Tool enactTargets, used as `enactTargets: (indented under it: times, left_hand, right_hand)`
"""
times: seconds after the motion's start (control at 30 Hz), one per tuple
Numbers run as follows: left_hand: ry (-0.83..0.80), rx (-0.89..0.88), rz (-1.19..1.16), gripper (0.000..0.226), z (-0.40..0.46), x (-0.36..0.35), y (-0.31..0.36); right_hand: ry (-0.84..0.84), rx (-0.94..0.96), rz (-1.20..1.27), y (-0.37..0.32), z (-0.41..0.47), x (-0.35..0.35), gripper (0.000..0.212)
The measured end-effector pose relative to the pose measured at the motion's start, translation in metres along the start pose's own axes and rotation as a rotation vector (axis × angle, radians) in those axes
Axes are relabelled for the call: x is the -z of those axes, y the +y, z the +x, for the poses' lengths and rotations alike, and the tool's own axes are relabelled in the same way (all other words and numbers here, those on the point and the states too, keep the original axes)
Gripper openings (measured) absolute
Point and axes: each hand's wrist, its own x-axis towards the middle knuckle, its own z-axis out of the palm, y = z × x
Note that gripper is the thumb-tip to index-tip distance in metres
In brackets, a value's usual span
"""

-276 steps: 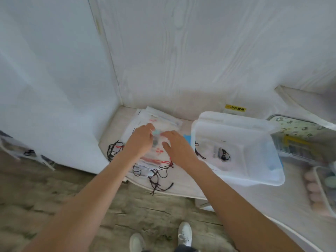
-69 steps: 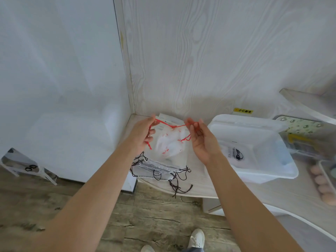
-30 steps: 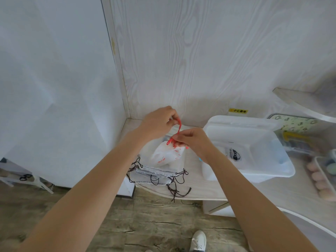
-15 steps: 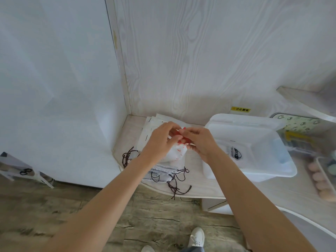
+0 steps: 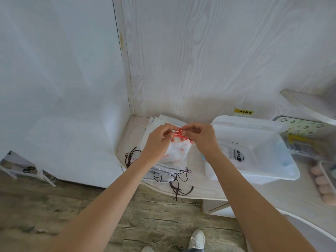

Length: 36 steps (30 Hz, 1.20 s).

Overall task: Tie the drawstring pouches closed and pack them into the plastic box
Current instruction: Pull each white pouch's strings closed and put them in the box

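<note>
I see both of my arms bare to the frame edge, no sleeves, no watch or rings on the left hand [image 5: 160,140] or right hand [image 5: 201,138]; at six o'clock a white lace-up shoe [image 5: 197,240] shows below a dark grey trouser hem [image 5: 192,250]
</note>
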Motion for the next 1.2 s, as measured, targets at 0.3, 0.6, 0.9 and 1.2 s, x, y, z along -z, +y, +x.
enactTargets:
  times: [0.3, 0.6, 0.9, 1.2]
  left_hand:
    - [0.058, 0.160, -0.224, 0.029, 0.006, 0.000, 0.002]
    - [0.036, 0.124, -0.132, 0.022, 0.002, -0.007, 0.009]
    - [0.219, -0.061, -0.010, 0.012, 0.004, -0.012, 0.009]
    - [0.092, -0.063, 0.025, 0.014, 0.006, -0.010, 0.009]
  right_hand:
    - [-0.085, 0.040, -0.131, -0.003, -0.001, 0.002, 0.020]
    - [0.019, 0.114, -0.287, -0.009, -0.003, -0.006, 0.015]
    - [0.047, -0.012, 0.020, -0.007, -0.006, -0.010, 0.009]
    - [0.101, -0.019, 0.114, 0.000, -0.008, -0.009, 0.010]
